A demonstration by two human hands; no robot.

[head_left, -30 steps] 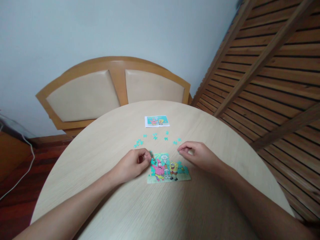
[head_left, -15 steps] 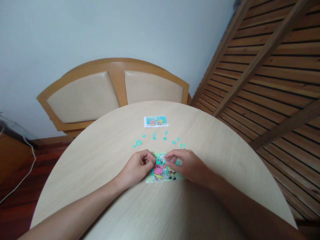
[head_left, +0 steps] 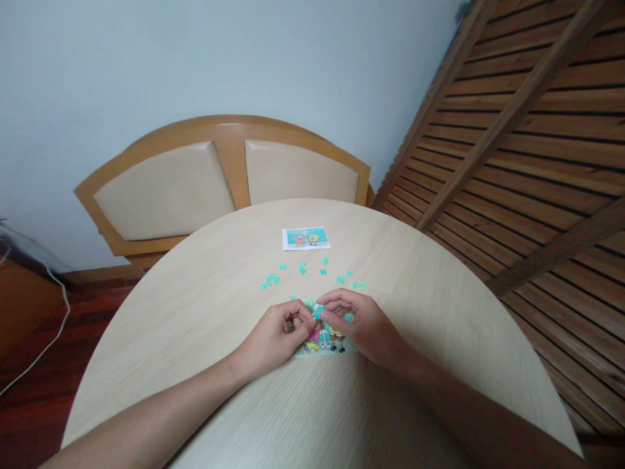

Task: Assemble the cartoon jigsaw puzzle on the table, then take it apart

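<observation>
A partly covered cartoon jigsaw puzzle (head_left: 323,344) lies flat near the middle of the table, with pink, white and yellow figures on a green ground. Just above it, a small teal puzzle piece (head_left: 318,311) is between the fingertips of both hands. My left hand (head_left: 279,333), closed in a pinch, meets the piece from the left. From the right, my right hand (head_left: 364,324) pinches it with thumb and forefinger. The hands hide both sides of the puzzle, and whether the piece touches the picture beneath cannot be made out.
Several loose teal puzzle pieces (head_left: 270,281) lie in an arc beyond the hands. Behind them is a picture card (head_left: 306,239) with matching figures. The round wooden table (head_left: 195,312) stands before a padded headboard (head_left: 166,189), with a slatted wooden panel (head_left: 537,130) at the right.
My left hand has moved right, towards my right hand, and the teal piece now shows between their fingertips. A loose piece has come into sight behind my left hand.
</observation>
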